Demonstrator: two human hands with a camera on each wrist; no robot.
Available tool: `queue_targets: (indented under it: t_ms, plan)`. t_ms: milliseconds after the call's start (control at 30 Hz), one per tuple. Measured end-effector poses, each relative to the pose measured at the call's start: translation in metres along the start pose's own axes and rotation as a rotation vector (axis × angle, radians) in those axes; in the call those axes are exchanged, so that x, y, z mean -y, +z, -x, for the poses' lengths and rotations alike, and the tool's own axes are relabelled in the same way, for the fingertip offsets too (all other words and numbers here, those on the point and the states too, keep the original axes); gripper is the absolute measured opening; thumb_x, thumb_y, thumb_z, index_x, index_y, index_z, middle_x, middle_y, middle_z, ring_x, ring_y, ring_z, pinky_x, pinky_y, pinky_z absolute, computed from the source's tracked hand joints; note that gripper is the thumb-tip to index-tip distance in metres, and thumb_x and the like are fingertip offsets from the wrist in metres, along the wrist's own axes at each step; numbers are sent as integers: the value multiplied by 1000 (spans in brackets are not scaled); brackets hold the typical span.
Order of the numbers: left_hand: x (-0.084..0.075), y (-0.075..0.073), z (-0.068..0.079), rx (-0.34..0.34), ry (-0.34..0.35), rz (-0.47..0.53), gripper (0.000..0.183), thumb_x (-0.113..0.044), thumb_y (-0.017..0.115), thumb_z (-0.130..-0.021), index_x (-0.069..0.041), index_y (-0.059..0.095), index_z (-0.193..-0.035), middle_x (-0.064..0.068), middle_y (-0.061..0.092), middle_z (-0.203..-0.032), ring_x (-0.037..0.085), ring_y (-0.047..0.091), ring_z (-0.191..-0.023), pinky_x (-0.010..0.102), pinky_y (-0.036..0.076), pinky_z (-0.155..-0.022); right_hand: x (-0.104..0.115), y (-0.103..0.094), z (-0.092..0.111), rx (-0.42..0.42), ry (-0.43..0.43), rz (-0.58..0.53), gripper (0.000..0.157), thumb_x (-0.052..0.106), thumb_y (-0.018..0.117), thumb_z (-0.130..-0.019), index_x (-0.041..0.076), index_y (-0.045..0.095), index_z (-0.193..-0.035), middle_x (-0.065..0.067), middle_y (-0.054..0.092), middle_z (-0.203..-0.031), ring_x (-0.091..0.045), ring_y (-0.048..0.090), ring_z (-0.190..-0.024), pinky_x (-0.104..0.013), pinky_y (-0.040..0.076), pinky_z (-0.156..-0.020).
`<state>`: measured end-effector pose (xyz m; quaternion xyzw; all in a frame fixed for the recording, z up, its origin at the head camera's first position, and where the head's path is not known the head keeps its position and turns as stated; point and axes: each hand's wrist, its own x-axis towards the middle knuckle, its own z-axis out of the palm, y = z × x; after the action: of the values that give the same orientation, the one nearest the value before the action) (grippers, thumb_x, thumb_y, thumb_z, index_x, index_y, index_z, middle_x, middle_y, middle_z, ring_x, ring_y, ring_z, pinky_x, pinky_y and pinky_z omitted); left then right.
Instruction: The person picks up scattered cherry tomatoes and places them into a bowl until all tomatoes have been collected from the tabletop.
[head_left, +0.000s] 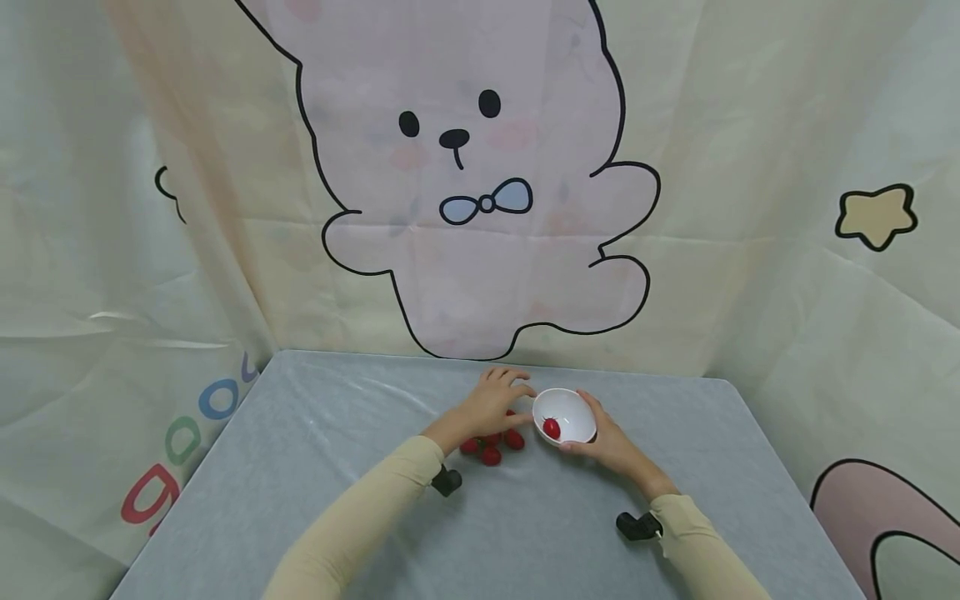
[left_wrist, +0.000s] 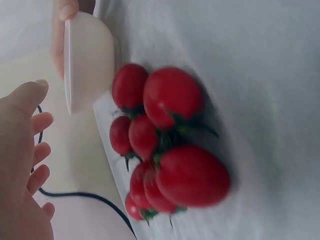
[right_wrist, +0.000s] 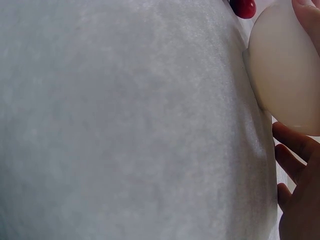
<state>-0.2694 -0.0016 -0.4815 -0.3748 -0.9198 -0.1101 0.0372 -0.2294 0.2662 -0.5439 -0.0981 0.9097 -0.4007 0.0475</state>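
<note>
A small white bowl (head_left: 576, 412) stands on the table with one cherry tomato (head_left: 551, 428) inside. My right hand (head_left: 613, 443) grips the bowl's side, thumb at the near edge and fingers round the far edge. Several red cherry tomatoes (head_left: 491, 456) with green stems lie in a group to the left of the bowl. Above that group hovers my left hand (head_left: 491, 403), fingers spread and loosely bent, holding nothing, its fingertips close to the bowl's left rim. In the left wrist view the tomatoes (left_wrist: 192, 176) lie beside the left hand (left_wrist: 20, 160), and the bowl (left_wrist: 92, 60) appears beyond.
A pale grey-blue cloth covers the table (head_left: 360, 400). Behind it hangs a curtain (head_left: 712, 292) printed with a cartoon bear. Black wrist mounts (head_left: 638, 526) sit on both forearms. In the left wrist view a dark cable (left_wrist: 90, 195) runs beyond the table edge.
</note>
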Motion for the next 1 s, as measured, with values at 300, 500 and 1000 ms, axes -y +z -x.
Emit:
queue_targets:
  t_ms: [300,500,1000]
  plan:
    - [27,-5,17,-29,-66,101,42,-42,64,-94,-19,63,-130,6,47,-149,30,38,-139,56,29,-115,0,0,0,-13,-3,8,113,47,86,-72,17,17,-157,-18,35,-156,-38,44,-136,-57,39,-109]
    - [43,-2,26,-37,-113,130,41,-40,66,-94,-17,64,-128,8,48,-148,33,39,-138,58,28,-114,0,1,1,-16,-9,9,113,48,85,-72,16,18,-157,-19,36,-155,-39,45,-135,-58,40,-108]
    - [68,10,39,-19,-185,156,40,-39,63,-95,-17,64,-128,9,48,-147,33,38,-139,59,28,-114,-1,1,0,-6,11,8,113,49,85,-72,18,17,-157,-17,34,-157,-39,43,-136,-59,40,-109]
